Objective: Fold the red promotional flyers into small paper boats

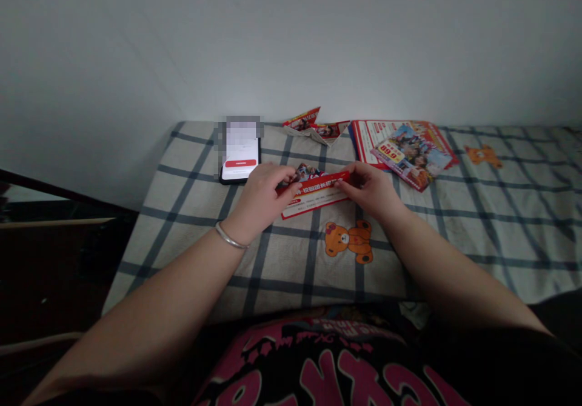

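A folded red and white paper flyer (313,197) lies on the checked bedsheet (191,206) in front of me. My left hand (259,197), with a silver bangle on the wrist, pinches the flyer's left end, fingers closed on it. The flyer's right end is gripped by my right hand (370,188), fingers curled over the folded edge. Both hands hold the paper low against the sheet, just above a printed orange bear (349,240).
A phone (240,154) with a lit screen lies at the back left. A folded paper shape (313,124) sits near the wall. A stack of red flyers (404,145) lies at the back right. The bed edge drops off on the left into dark floor.
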Demonstrator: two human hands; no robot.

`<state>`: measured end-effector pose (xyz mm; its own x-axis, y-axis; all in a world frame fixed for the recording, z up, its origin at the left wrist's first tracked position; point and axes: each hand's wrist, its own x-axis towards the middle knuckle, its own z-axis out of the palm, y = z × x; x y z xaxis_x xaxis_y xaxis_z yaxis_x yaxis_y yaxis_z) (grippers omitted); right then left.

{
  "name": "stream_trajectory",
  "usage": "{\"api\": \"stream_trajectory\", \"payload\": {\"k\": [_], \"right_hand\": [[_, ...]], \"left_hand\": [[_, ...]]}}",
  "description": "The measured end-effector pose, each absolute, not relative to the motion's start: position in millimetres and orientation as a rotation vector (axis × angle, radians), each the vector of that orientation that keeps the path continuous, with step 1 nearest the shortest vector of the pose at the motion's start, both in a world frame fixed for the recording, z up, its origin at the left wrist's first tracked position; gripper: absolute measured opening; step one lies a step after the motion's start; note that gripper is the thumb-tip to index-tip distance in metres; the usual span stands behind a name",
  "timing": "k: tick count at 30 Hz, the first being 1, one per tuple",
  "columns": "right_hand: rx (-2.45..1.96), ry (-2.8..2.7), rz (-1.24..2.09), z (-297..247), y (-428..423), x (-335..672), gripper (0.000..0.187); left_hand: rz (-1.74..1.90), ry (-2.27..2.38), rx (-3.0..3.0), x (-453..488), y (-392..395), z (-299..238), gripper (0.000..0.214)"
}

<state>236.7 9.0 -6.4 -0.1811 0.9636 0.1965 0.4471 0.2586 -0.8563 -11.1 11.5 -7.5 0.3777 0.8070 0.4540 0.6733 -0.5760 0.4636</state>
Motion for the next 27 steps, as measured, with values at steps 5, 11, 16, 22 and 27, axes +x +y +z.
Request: {"api": "stream_trajectory", "payload": {"k": [5,11,16,22,27], "right_hand": [[-1.225,-1.834,0.614,-1,6,236,0.009],[-1.095,-2.011,0.412,6,-1,231,0.007],[-0.935,-2.052,0.360,12,-10,228,0.005],[-0.748,-2.080,0.269,21,-18,227,0.007],[-0.756,-2.143,0.192,18,-16,227,0.007]], "left_hand": [[1.128,1.278,2.477,-12,9,-3,0.031],[1.220,1.242,2.774,-9,3,4,0.025],[1.366,1.295,2.745,-8,0,8,0.005],[1.440,1.269,2.683,-12,-2,8,0.007],[1.253,1.254,2.706,-11,4,1,0.007]]}}
